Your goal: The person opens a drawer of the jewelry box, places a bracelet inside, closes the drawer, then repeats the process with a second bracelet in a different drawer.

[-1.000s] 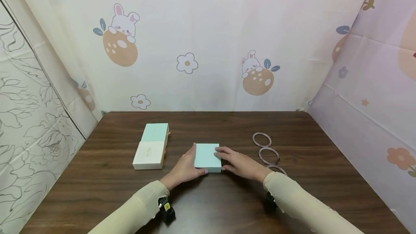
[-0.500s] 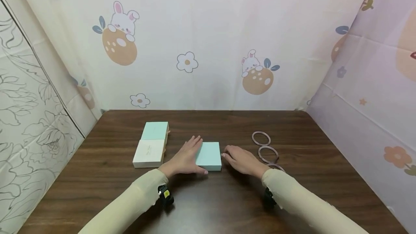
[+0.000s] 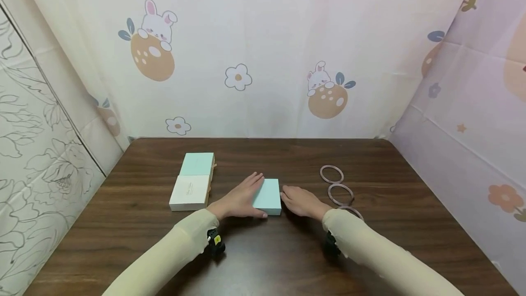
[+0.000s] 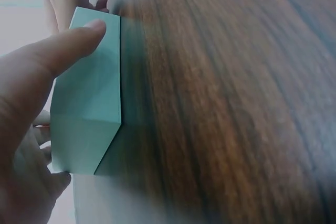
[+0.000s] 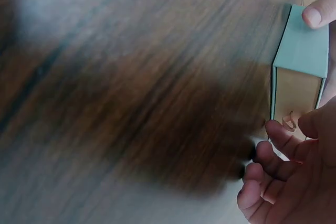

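Note:
A mint-green drawer box (image 3: 270,197) lies on the wooden table, at the middle. My left hand (image 3: 240,198) grips it from the left, the thumb against its near side and the fingers spread toward its far side. In the right wrist view, the box's right end shows a tan drawer front (image 5: 298,90) with a small ribbon loop (image 5: 289,122). At that end is my right hand (image 3: 303,202), fingers bent. Its thumb and index fingertip stand either side of the loop, a gap showing between them.
Two similar boxes lie end to end at left, a mint one (image 3: 197,163) behind a white one (image 3: 190,192). Several mauve rings (image 3: 340,194) lie in a row right of my right hand. A patterned curtain (image 3: 271,118) stands behind the table (image 3: 263,259).
My right hand has come off the box's top and lowered to its right end. My left hand has shifted right, further over the box. The box has barely moved.

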`<state>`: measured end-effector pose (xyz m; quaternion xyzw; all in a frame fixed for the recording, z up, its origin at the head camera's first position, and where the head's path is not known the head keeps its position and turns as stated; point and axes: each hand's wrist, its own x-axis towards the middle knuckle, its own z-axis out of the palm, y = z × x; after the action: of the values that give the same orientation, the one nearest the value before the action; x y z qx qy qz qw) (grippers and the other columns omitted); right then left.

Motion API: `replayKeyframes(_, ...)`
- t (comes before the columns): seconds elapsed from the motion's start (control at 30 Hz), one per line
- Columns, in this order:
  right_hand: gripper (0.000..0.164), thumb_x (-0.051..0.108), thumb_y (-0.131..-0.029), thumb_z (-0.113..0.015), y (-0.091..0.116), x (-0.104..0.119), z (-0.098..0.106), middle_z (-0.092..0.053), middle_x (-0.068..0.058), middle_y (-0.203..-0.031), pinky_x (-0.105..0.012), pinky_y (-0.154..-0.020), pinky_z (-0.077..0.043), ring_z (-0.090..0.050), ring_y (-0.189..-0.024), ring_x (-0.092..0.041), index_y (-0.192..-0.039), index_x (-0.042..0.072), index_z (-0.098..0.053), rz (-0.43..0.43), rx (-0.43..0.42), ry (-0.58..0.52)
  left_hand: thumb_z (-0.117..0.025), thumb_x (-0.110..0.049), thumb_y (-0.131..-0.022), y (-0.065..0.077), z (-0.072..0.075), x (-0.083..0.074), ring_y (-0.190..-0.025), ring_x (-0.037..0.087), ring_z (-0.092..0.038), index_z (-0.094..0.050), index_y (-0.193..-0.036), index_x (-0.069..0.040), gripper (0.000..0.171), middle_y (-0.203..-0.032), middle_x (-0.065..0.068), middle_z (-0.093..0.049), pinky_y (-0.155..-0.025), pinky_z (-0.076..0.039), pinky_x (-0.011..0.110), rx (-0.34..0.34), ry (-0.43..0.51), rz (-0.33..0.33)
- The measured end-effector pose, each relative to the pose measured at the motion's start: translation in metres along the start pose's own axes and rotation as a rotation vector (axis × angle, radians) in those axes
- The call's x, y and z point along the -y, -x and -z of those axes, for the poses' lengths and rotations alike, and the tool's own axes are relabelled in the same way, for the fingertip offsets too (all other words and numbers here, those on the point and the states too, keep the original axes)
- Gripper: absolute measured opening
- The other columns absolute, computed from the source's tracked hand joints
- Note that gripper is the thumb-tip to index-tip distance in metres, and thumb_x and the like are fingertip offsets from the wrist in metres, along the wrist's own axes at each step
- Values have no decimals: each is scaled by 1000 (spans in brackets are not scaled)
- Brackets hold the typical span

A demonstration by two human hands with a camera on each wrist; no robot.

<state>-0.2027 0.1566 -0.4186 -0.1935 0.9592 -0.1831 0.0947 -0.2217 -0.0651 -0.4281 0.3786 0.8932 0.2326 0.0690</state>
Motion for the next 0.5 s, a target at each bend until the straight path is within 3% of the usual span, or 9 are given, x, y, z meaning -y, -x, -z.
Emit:
replayKeyframes(0.2,22,16,-101,-43,-3,0,-4,-48,0,-70,-38,-61,-41,-48,-64,-15,-83,11,-54,-21,-11,9,-74,-47,-80,-2,-4,-2,-141,28,-20,-25,-148,5,98,-152,18,-27,-108,-27,41,-11,-51,12)
replayKeyframes(0.5,17,17,-101,-46,-9,1,-7,-58,-2,-78,-39,-65,-47,-58,-74,-17,-94,9,-60,-27,-42,43,-73,-47,-80,-2,-5,1,-137,27,-26,-27,-148,3,96,-150,15,-31,-105,-32,41,-34,-97,0)
